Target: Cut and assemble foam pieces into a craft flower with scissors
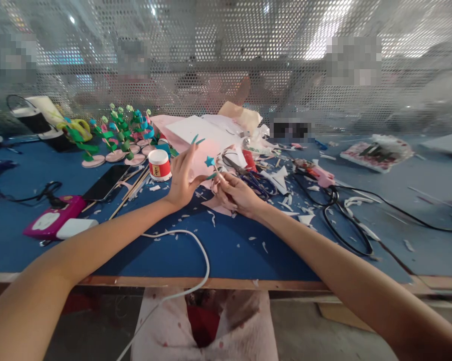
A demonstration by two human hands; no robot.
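Observation:
My right hand (236, 193) is closed around a thin stick topped with a small blue star flower (210, 161), holding it upright over the blue table (233, 250). My left hand (184, 175) is beside it, fingers partly spread, with thumb and a finger touching the stick just below the flower near a green leaf piece (212, 176). Pink foam sheets (207, 150) lie right behind both hands.
Finished foam flowers on round bases (115, 145) stand at the back left, by a red-and-white glue pot (160, 165), a phone (106, 182) and wooden sticks (134, 188). A glue gun (318, 173) with black cable, scissors (254, 178) and paper scraps lie right. A white cable (196, 250) crosses the front edge.

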